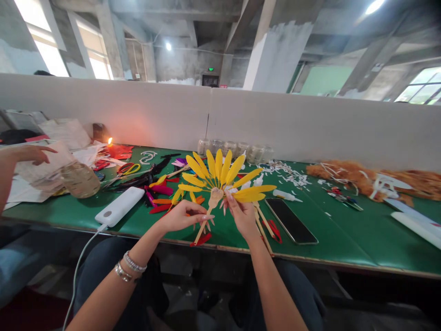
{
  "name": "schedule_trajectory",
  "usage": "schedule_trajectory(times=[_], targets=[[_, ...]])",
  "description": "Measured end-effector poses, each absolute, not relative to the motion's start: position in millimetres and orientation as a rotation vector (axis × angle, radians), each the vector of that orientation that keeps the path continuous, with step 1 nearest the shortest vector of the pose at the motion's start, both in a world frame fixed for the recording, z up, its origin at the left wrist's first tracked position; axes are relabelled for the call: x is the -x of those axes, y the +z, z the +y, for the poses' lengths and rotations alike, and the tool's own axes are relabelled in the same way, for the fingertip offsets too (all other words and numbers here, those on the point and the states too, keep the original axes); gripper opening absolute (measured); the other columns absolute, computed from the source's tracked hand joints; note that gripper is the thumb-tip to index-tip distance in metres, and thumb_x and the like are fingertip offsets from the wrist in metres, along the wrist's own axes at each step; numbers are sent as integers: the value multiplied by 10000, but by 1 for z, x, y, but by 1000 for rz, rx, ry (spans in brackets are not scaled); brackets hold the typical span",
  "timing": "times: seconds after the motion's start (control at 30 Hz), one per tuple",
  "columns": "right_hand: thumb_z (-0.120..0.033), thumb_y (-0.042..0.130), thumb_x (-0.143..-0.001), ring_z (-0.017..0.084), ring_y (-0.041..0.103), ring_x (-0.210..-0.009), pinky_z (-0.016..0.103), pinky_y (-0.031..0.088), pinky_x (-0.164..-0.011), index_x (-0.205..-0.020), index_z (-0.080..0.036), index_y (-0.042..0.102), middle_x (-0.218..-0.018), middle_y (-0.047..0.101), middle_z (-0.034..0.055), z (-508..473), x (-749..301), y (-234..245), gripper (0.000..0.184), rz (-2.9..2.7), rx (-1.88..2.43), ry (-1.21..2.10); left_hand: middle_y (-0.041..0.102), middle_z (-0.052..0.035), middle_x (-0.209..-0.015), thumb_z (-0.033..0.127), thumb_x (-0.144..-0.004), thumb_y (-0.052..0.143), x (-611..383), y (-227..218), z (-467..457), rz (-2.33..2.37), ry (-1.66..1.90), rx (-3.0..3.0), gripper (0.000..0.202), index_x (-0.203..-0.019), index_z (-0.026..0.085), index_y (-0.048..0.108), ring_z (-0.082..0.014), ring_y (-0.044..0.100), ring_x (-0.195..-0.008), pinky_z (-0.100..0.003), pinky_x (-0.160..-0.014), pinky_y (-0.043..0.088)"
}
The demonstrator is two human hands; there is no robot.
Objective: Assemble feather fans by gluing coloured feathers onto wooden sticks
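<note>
Stacked silver bangles (pixel 129 267) are worn on the left wrist (pixel 146 246), with long polished fingernails (pixel 224 207) and dark trousers (pixel 292 289) also seen

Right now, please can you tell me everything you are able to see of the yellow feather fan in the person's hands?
The yellow feather fan is a spray of bright yellow, pointed feathers, spread in a wide half circle from a pale tan centre piece. A thin wooden stick runs down from that centre. The fan is held up over the green table top, its stick slanting, with the left hand at the stick and the right hand at the centre.
</note>
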State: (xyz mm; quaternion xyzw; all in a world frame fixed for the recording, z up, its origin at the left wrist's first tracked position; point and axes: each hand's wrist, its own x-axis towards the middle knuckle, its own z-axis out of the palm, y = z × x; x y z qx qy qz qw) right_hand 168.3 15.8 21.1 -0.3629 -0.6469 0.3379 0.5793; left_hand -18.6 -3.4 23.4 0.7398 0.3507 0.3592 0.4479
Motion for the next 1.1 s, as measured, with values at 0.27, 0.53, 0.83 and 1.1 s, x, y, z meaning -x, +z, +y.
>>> schedule_trajectory(times=[0.27,0.53,0.83,1.1], targets=[[-422,497,-823,99,443,-485,231,324,-466,-565,-161,579,-485,470,-12,12,-157,15,376,-1430,856,616,629,-33,-598,393,-752,609,15,25,-6,878,936,-1794,318,-752,84,686,-70,473,-465,-162,-435,391],[-410,491,-830,83,400,-457,224,299,-445,-600,-160,569,-490,448,-23,11,-152,9,349,-1368,854,618,615,-31,-580,384,-759,606,15,26,-7,844,912,-1830,314,-716,80,671,-58,436,-449,-161,-432,366],[-453,493,-816,52,265,-376,209,204,-372,-638,-176,502,-443,304,-74,14,-152,7,329,-1337,765,845,578,-16,-556,402,-771,588,14,25,-7,849,909,-1897,340,-706,77,664,-55,406,-465,-164,-452,344],[-519,593,-696,74,432,-466,199,339,-415,-778,-178,622,-571,515,-28,17,-153,7,351,-1135,863,926,653,-59,-649,414,-773,581,14,23,-7,833,800,-1951,350,-786,86,704,-76,475,-488,-164,-465,375]])
